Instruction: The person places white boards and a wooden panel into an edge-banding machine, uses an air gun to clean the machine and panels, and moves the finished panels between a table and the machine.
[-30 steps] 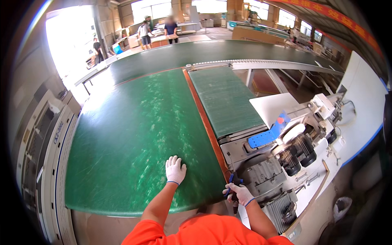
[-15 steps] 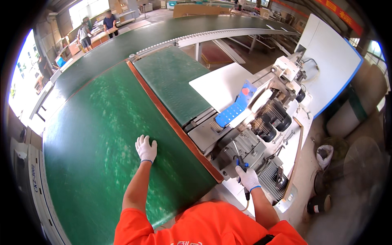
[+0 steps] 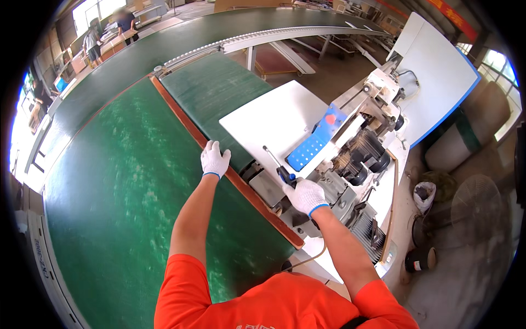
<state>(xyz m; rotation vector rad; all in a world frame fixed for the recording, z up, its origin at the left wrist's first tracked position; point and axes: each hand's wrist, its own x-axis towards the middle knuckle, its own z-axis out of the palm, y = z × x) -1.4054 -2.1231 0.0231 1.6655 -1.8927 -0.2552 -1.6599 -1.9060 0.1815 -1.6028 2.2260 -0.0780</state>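
Note:
Both hands wear white knit gloves. My left hand (image 3: 214, 160) rests flat on the orange-brown rail (image 3: 186, 126) between the wide green belt (image 3: 115, 181) and the narrower green belt (image 3: 216, 90). My right hand (image 3: 306, 196) grips a screwdriver (image 3: 276, 166) with a dark blue handle. Its shaft points up and left over the edge of a white panel (image 3: 268, 123). A blue perforated plate (image 3: 318, 142) lies just right of the tool.
A grey machine (image 3: 356, 159) with motors, rollers and cables fills the right side. Behind it stands a large white board with a blue edge (image 3: 438, 71). Bags and a dark tin (image 3: 419, 257) lie on the floor. Several people work at far tables (image 3: 109, 33).
The view has swung right and closer to the machine. My left hand moved from the wide green belt onto the rail. My right hand rose with the screwdriver toward the white panel.

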